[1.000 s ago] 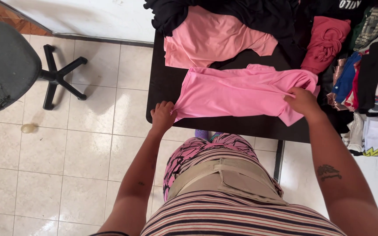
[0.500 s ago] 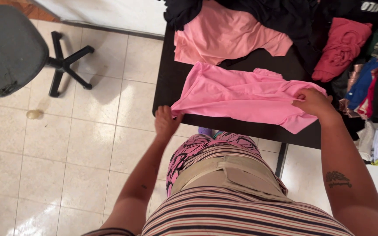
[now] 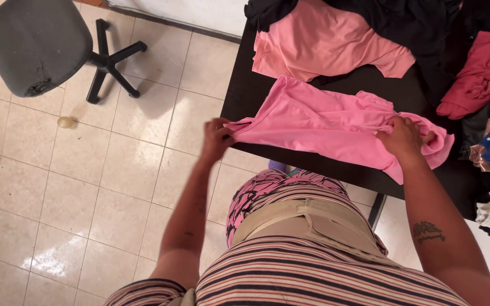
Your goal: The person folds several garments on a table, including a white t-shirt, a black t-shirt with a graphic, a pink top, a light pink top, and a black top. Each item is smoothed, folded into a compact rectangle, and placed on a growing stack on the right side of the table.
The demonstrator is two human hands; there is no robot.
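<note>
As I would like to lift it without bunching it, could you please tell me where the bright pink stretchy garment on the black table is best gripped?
Probably at its two ends, from the near edge of the black table. The bright pink garment lies stretched sideways, and the left hand and right hand each already pinch an end.

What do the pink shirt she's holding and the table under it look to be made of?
The pink shirt looks like soft, thin knit cloth, matte; it creases and sags between the left hand and right hand. The table seems a hard, dark, smooth board, perhaps laminate or painted wood.
</note>
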